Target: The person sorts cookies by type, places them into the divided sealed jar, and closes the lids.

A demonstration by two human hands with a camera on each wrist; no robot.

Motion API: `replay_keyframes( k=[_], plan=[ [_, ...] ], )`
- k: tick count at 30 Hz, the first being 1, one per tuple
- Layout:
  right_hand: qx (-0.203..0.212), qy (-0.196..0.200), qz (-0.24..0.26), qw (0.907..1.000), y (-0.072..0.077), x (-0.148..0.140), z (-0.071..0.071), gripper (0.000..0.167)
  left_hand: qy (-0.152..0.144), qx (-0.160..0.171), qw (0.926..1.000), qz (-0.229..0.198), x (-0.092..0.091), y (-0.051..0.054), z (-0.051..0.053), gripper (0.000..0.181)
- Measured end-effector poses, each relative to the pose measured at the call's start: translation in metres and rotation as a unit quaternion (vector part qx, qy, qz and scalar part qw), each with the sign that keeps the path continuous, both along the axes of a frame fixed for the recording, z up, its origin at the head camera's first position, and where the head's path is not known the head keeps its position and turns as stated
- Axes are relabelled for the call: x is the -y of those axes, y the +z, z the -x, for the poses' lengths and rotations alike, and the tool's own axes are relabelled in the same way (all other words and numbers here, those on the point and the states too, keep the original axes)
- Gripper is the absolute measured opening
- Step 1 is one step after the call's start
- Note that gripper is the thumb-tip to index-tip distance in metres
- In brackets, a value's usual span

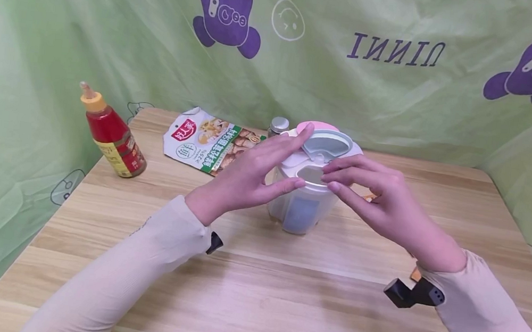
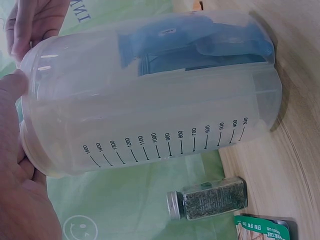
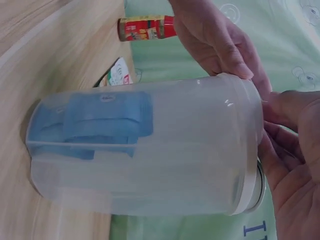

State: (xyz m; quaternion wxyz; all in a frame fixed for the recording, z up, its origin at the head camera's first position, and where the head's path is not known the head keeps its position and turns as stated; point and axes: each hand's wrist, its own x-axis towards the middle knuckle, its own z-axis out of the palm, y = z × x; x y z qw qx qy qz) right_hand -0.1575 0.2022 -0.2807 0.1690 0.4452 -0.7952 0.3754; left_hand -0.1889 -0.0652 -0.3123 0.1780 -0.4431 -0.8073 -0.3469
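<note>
A clear storage container [image 1: 301, 209] stands upright on the wooden table, with blue packets [image 3: 107, 117] inside and measuring marks on its wall. On its white lid, a grey-blue flap [image 1: 328, 144] is raised behind an opening. My left hand [image 1: 258, 170] rests along the lid's left side, fingers extended, its thumb touching the front rim. From the right, my right hand [image 1: 378, 195] brings bent fingers and thumb close together at the opening's edge. Whether they pinch the rim is hidden. Behind the container is a small spice jar [image 2: 212, 199] with a metal cap.
At the left stands a red sauce bottle [image 1: 115, 138] with a yellow cap. A white and green seasoning packet [image 1: 210, 142] lies left of the container. A pink lid part [image 1: 319, 125] shows behind the flap. Green printed cloth [image 1: 387, 103] hangs behind the table.
</note>
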Motion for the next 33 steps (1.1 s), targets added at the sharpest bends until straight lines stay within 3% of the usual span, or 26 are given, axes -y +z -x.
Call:
replay_keyframes(
  k=[4, 7, 10, 12, 17, 22, 25, 28, 33],
  plan=[
    [0.027, -0.018, 0.085, 0.9959, 0.003, 0.001, 0.000, 0.019, 0.000, 0.000, 1.0000, -0.006, -0.001, -0.001, 0.001, 0.081],
    [0.037, -0.041, 0.170, 0.9840, 0.006, 0.003, 0.001, 0.007, -0.004, 0.001, 0.9999, -0.011, -0.002, 0.000, 0.002, 0.080],
    [0.063, -0.079, 0.215, 0.9713, 0.010, 0.005, 0.003, 0.011, -0.006, 0.001, 0.9999, -0.014, -0.002, 0.000, 0.002, 0.080],
    [0.096, -0.108, 0.210, 0.9670, 0.014, 0.005, 0.006, 0.016, -0.005, 0.002, 0.9999, -0.014, -0.002, -0.001, 0.002, 0.080],
    [0.183, -0.155, 0.119, 0.9634, 0.022, 0.003, 0.013, 0.026, -0.003, 0.002, 0.9999, -0.014, -0.001, -0.002, 0.002, 0.081],
    [0.217, -0.171, 0.088, 0.9569, 0.023, 0.001, 0.018, 0.025, -0.009, 0.021, 0.9994, -0.026, -0.003, 0.000, 0.003, 0.084],
    [0.218, -0.176, 0.084, 0.9563, 0.024, 0.000, 0.020, 0.024, -0.002, 0.055, 0.9979, -0.035, -0.006, 0.005, 0.002, 0.080],
    [0.220, -0.174, 0.081, 0.9564, 0.024, -0.001, 0.020, 0.024, 0.008, 0.100, 0.9937, -0.050, -0.009, 0.012, 0.001, 0.062],
    [0.221, -0.171, 0.072, 0.9574, 0.025, -0.004, 0.020, 0.023, 0.038, 0.190, 0.9769, -0.089, -0.015, 0.023, -0.003, 0.033]
  ],
)
